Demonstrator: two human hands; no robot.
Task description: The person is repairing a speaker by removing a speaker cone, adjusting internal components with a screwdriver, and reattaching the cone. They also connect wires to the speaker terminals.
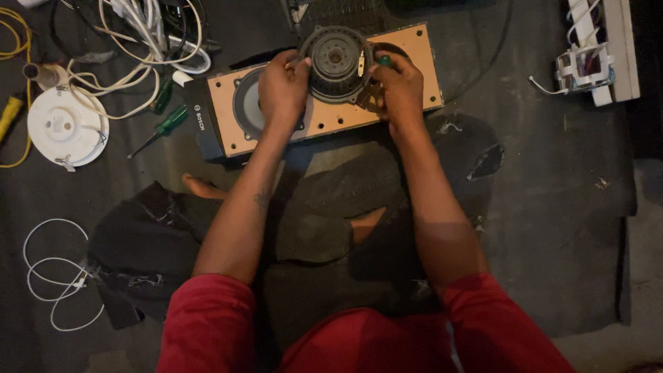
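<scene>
Head view first: we see the round speaker driver (pixel 336 62) lifted just above the wooden speaker panel (pixel 324 117) on the floor. We judge it heavy and rigid at its metal frame, delicate at the cone, so the rim is the place to grip. Our left hand (pixel 282 90) is wrapped around its left edge. Our right hand (pixel 395 86) is closed on a green-handled tool (pixel 384 61) at the driver's right side. Another green screwdriver (pixel 162 128) lies nearby.

One label noted: a small white printed marking on the dark end face of the speaker cabinet (pixel 201 124), left of its tan panel.
</scene>
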